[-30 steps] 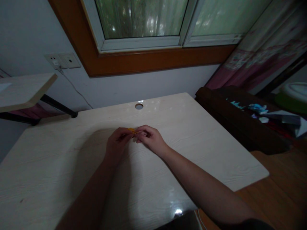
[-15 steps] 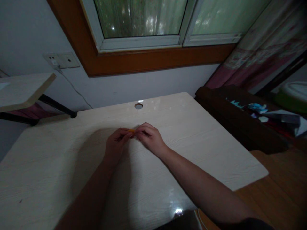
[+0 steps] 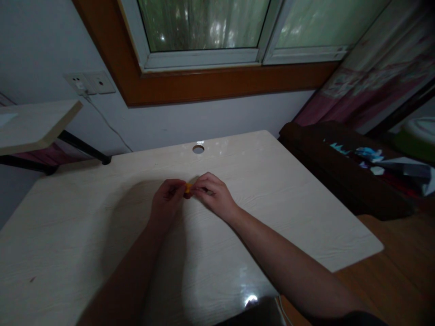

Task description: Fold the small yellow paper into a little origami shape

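A small yellow-orange object [image 3: 188,187] is pinched between my two hands over the middle of the desk [image 3: 288,203]. It is too small and too covered by fingers to tell its kind. My left hand [image 3: 167,199] grips it from the left, thumb and fingertips pressed together. From the right, my right hand [image 3: 215,194] closes its fingertips on the other side. A darker reddish patch shows just beneath the yellow part; whether it is a fingertip or part of the object I cannot tell.
A round cable hole [image 3: 198,149] is near the desk's back edge. At the left stands a raised shelf [image 3: 41,127] on black legs. A wall socket [image 3: 90,83] with a plugged cable is behind. Right of the desk, a dark wooden bench [image 3: 326,167] carries assorted items.
More of the yellow object shows between my fingertips now. Both hands stay in nearly the same place, and the view has shifted slightly.
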`<state>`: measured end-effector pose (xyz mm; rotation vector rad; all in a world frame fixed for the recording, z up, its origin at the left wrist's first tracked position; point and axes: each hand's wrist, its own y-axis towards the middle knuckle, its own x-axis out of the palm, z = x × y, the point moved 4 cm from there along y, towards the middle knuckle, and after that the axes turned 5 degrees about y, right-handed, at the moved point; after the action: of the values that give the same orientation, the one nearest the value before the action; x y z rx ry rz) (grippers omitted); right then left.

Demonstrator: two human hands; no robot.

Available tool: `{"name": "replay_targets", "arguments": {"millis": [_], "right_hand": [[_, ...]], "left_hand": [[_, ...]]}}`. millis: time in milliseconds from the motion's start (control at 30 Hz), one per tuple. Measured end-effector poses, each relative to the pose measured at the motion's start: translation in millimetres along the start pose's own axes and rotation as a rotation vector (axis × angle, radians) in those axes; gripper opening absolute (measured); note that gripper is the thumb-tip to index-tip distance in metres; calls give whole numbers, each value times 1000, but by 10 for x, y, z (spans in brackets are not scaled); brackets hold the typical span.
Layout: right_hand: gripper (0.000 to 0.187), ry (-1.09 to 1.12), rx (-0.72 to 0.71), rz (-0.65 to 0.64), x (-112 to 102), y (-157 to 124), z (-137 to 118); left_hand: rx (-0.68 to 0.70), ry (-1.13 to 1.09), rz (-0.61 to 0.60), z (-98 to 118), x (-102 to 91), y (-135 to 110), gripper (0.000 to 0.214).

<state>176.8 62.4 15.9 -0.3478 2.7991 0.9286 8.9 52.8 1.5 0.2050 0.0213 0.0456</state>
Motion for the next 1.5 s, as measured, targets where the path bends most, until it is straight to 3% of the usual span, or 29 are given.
{"name": "replay_targets", "arguments": {"millis": [500,833,967,1233,1367,1500], "right_hand": [[8,52,87,34,-1,6,41],[12,462,318,116,123,-34,166],[18,513,365,121,156,-49,213],[19,417,320,95,121,-42,179],[18,377,277,87,94,-23,138],[17,373,267,118,76,-22,134]], "left_hand": [[63,36,-72,-44,11,-17,15],[89,64,-35,-33,9,-1,16],[70,45,-23,-42,24,-5,20],[108,52,-18,15,42,-22,30],[143,76,-98,53,58,-37,16],[134,69,-36,50,21,-40,15]]}}
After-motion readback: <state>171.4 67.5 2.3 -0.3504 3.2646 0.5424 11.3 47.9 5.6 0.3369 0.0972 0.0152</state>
